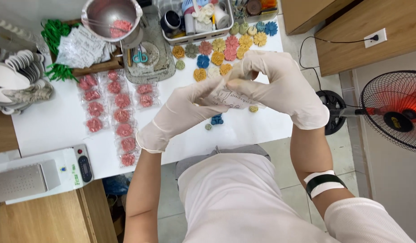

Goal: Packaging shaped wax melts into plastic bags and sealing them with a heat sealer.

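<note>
Clear printed packet [227,96] sits pinched between left hand [178,114] and right hand [282,87].

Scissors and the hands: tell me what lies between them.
In the head view, loose flower-shaped pieces in orange, blue and pink lie on the white table between the scissors and the left hand and right hand.

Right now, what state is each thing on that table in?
Small clear packet: held up between left hand and right hand, both gloved.
Pink flower pieces: sealed in packets, lying in rows.
Coloured flower pieces: loose, unwrapped.
Metal bowl: holds pink pieces.
Fan: cannot tell if running.
</note>
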